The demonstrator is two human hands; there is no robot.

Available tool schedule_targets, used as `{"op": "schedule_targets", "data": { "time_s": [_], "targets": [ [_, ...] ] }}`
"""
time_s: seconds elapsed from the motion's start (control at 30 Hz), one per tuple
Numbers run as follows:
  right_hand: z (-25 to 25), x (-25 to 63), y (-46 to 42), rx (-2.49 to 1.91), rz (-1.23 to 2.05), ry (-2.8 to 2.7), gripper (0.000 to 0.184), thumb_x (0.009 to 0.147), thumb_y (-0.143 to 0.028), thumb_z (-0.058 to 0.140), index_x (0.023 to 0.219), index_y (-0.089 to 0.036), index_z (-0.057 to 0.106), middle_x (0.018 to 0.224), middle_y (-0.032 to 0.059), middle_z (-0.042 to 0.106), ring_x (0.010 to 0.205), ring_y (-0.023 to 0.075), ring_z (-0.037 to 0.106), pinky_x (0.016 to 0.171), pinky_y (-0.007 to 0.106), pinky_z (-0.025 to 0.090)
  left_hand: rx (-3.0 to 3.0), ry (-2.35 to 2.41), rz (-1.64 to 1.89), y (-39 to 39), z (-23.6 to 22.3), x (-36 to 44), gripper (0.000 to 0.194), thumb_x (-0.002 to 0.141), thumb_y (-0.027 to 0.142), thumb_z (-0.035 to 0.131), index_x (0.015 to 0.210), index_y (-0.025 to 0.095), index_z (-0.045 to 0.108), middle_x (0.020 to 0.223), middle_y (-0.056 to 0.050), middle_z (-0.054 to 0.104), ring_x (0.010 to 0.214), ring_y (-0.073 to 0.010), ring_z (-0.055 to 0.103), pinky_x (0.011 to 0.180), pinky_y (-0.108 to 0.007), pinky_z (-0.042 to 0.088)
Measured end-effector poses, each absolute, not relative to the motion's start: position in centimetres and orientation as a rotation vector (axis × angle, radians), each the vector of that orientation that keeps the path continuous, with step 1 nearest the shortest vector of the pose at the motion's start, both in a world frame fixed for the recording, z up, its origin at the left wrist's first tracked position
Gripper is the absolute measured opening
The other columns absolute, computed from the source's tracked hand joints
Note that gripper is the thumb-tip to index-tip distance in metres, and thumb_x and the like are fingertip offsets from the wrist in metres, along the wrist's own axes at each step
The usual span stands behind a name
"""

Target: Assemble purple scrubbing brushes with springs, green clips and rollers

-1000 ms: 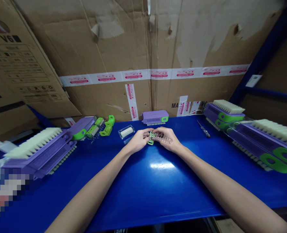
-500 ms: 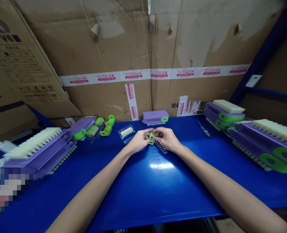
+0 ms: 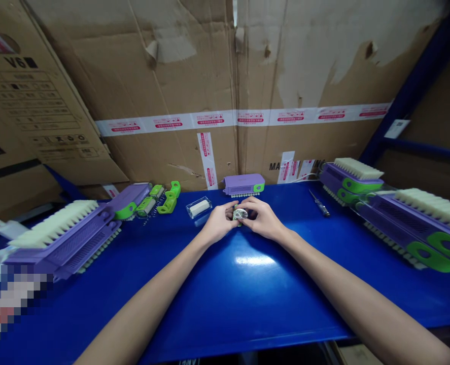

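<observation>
Near the middle of the blue table, my left hand [image 3: 219,221] and my right hand [image 3: 263,218] meet around a small green plastic part [image 3: 240,223]. A metal coil spring [image 3: 240,214] sits against it, seen nearly end-on between my fingertips. The fingers of my left hand are closed on the green part, most of which is hidden by the spring and fingers. My right hand pinches the spring from the other side. Just beyond my hands lies a purple brush unit [image 3: 243,183] with a green end. Left of them is a clear tray [image 3: 198,207] holding a white block.
Green plastic pieces [image 3: 169,197] and loose springs lie at back left beside purple brushes [image 3: 65,238]. A screwdriver [image 3: 319,204] rests at right, near more purple brushes [image 3: 411,223]. Cardboard [image 3: 179,76] walls the back of the blue table [image 3: 225,299].
The spring, which hung down to the right as a loose coil, now faces the camera end-on against the green part. My right hand's fingers have shifted around it.
</observation>
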State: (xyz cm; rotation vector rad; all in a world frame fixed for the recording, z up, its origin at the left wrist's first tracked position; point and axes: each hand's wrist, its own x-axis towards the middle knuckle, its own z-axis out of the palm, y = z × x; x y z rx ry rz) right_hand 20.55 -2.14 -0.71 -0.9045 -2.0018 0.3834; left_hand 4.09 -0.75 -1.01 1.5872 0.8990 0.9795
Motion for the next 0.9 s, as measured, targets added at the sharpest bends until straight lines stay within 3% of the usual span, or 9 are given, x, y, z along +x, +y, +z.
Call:
{"op": "schedule_targets", "data": {
  "time_s": [0.13,0.33,0.5,0.67,0.9],
  "targets": [
    [-0.5,20.4,-2.3,-0.821,0.260,-2.037,0.029,0.072,-0.009,0.063,0.098,-0.020,0.067,0.099,0.0065,0.067,0.089,0.0193,0.061,0.079,0.033,0.048,1.726,0.981,1.016,-0.4,-1.7,4.1,0.063,0.060,0.004,0.064,0.123,0.008,0.055,0.096,-0.009,0.070,0.084,-0.0194,0.065,0.076,-0.029,0.051],
    [-0.5,20.6,-2.4,-0.824,0.210,-2.074,0.019,0.077,-0.013,0.060,0.094,-0.019,0.067,0.091,0.0075,0.069,0.084,0.0198,0.062,0.075,0.034,0.049,1.946,1.054,0.940,-0.7,-1.5,3.9,0.071,0.064,0.011,0.065,0.132,0.010,0.046,0.089,-0.005,0.069,0.078,-0.0175,0.063,0.073,-0.029,0.050],
    [-0.8,21.0,-2.2,-0.866,0.394,-1.916,0.018,0.076,-0.019,0.063,0.093,-0.020,0.068,0.093,0.0059,0.070,0.085,0.0187,0.065,0.080,0.034,0.050,2.046,1.055,0.855,-1.0,-0.8,3.5,0.079,0.062,0.014,0.069,0.135,0.010,0.040,0.090,-0.004,0.064,0.076,-0.0148,0.059,0.071,-0.028,0.049],
    [-0.4,20.7,-2.2,-0.959,0.701,-1.689,0.017,0.069,-0.019,0.068,0.087,-0.019,0.069,0.089,0.0038,0.072,0.084,0.0190,0.067,0.081,0.033,0.052,2.114,1.032,0.885,-1.1,-0.9,3.5,0.067,0.068,0.016,0.065,0.131,0.015,0.042,0.082,0.000,0.060,0.069,-0.0117,0.057,0.062,-0.024,0.046],
    [0.1,20.4,-2.0,-0.953,0.956,-1.530,0.020,0.063,-0.022,0.071,0.082,-0.018,0.067,0.080,0.0022,0.071,0.078,0.0184,0.067,0.076,0.033,0.053,2.159,1.061,1.041,-1.5,-1.0,3.8,0.057,0.068,0.019,0.068,0.119,0.018,0.042,0.114,-0.008,0.058,0.100,-0.0190,0.058,0.082,-0.032,0.049]
  ]
}}
